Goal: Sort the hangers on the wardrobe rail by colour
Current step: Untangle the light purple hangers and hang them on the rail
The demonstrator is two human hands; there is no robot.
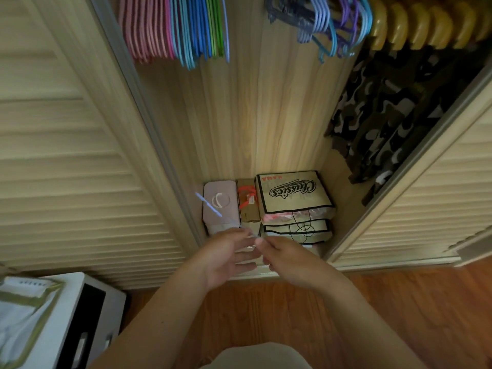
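Hangers hang on the rail at the top. A pink bunch (145, 27) is at the left, then blue hangers (193, 30) with a few green ones (216, 25). A mixed blue and purple cluster (332, 25) hangs further right, beside wooden hangers (415, 27). My left hand (229, 258) and right hand (288, 261) meet low in front of the wardrobe floor. A thin pale blue hanger (209, 205), blurred, runs up and left from the fingertips. My right hand's fingertips pinch its near end. My left hand's fingers lie fairly straight beside it.
On the wardrobe floor stand a pink box (219, 201), a brown box with red ribbon (249, 202) and printed bags (292, 194). Camouflage clothes (394, 115) hang at the right. Louvred doors (66, 155) flank the opening. A white unit (74, 315) stands at the lower left.
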